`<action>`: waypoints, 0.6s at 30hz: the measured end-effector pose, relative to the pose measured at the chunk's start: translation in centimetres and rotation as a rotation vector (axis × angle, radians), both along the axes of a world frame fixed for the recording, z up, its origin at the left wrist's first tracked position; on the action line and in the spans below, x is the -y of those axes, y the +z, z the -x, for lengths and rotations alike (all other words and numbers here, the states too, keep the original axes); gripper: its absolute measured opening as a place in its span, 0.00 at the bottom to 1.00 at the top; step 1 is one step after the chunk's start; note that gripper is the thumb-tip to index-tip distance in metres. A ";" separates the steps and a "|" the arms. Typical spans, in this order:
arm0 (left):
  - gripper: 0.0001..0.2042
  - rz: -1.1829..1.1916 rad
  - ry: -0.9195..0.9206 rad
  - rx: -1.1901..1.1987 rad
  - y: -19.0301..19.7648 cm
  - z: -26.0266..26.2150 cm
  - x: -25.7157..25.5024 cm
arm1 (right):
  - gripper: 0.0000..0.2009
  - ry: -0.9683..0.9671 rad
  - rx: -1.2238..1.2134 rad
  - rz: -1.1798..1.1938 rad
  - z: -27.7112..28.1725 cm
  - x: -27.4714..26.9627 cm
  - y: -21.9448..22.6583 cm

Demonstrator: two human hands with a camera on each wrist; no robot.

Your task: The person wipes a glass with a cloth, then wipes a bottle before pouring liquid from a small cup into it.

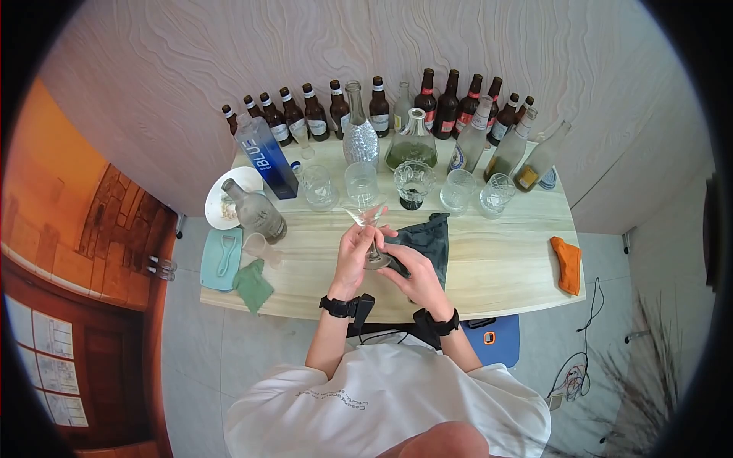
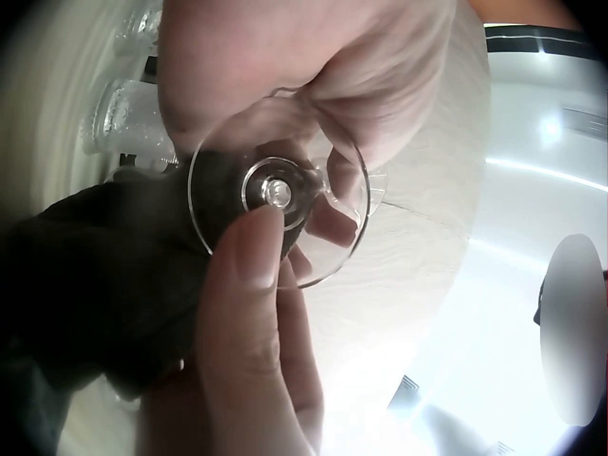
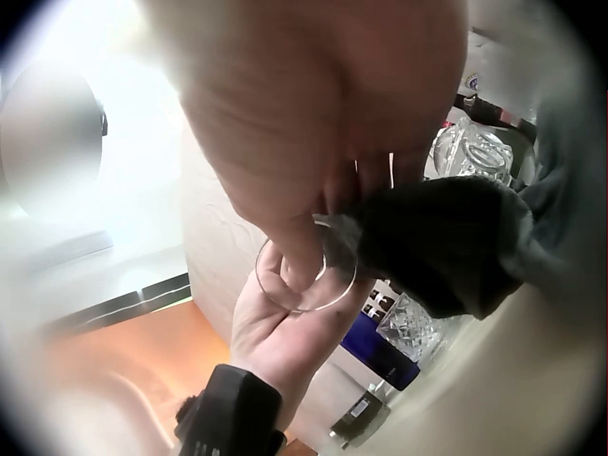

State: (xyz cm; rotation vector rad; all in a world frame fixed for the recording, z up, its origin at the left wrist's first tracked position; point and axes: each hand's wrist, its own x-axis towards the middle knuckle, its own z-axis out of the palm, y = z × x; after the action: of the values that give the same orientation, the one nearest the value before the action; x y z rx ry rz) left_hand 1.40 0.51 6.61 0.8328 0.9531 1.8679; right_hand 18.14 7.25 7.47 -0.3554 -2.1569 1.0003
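Note:
Over the table's front middle, a clear martini glass [image 1: 365,214] is held upright, with its wide bowl at the top and round foot at the bottom. My left hand [image 1: 353,258] grips it around the stem. From the other side my right hand [image 1: 419,276] pinches the foot, its thumb [image 2: 249,275] lying across the underside. A dark grey-green cloth [image 1: 424,243] spreads beyond the right hand, up against its fingers in the right wrist view. Part of the stem is hidden behind the left fingers.
Several glasses, including a faceted bowl-shaped glass [image 1: 414,180], line the table's middle. Behind stand a blue bottle [image 1: 267,158], a decanter [image 1: 412,149] and many brown bottles. At left are a white plate [image 1: 217,217], a grey bottle [image 1: 256,210], a green cloth [image 1: 253,285]; at right, an orange cloth [image 1: 566,266].

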 end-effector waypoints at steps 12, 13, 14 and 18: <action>0.31 0.079 0.110 -0.292 1.7 -0.1 0.0 | 0.17 -0.183 -0.016 -0.350 0.1 -0.7 -0.9; 0.31 0.097 0.132 -0.275 2.1 -0.2 0.1 | 0.17 -0.187 -0.007 -0.382 0.0 -0.8 -0.7; 0.32 0.101 0.153 -0.261 2.3 -0.5 0.1 | 0.17 -0.200 -0.009 -0.401 0.0 -0.8 -0.6; 0.28 0.154 0.242 -0.297 2.0 -1.1 0.0 | 0.16 -0.239 -0.022 -0.456 0.2 -0.8 -0.4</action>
State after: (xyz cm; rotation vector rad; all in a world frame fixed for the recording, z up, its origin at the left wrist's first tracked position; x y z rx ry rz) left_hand 2.50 0.53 8.60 0.9514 1.4192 1.8733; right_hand 17.90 8.01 7.03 -0.3662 -2.1824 0.3625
